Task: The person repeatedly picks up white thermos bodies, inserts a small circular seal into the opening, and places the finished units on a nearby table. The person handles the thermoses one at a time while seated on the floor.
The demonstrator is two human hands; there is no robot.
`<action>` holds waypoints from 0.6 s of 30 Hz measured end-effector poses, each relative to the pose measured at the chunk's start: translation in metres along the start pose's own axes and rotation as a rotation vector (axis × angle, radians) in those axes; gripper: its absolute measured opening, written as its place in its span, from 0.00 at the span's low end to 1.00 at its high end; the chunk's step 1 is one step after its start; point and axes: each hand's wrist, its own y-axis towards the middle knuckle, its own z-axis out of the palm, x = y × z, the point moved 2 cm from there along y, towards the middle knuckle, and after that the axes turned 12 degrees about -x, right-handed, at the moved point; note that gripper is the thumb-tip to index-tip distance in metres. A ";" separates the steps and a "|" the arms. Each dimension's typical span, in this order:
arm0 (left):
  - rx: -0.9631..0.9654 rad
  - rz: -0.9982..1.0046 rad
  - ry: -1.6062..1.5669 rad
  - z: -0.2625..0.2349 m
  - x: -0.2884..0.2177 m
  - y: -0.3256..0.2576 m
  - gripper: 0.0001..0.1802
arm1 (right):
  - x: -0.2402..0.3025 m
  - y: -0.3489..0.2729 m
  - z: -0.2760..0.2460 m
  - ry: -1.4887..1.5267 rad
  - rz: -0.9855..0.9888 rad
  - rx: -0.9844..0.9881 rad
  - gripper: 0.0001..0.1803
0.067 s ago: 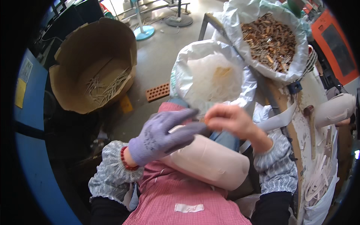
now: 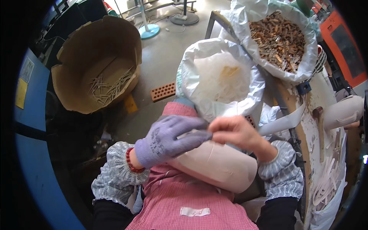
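Above the grey floor (image 2: 165, 65), gloved left hand (image 2: 166, 140) and bare right hand (image 2: 234, 132) pinch the pink form (image 2: 218, 165) beneath them.

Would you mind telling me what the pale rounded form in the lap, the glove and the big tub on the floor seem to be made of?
The pale rounded form looks like smooth matte plastic or resin, pinkish-beige with a faint seam; hard to be sure. The glove on the left hand appears knitted fabric, lilac, with visible ribbing. The big tub looks like brown cardboard, with torn, bent edges.
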 end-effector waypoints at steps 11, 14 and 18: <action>0.155 -0.390 -0.469 -0.006 -0.037 -0.060 0.33 | -0.010 -0.045 0.040 -0.396 -0.123 0.198 0.09; 0.095 -0.319 -0.371 -0.005 -0.045 -0.085 0.35 | -0.012 -0.047 0.052 -0.421 -0.100 0.253 0.10; 0.082 -0.366 -0.369 -0.006 -0.049 -0.100 0.34 | -0.021 -0.044 0.063 -0.418 -0.127 0.278 0.11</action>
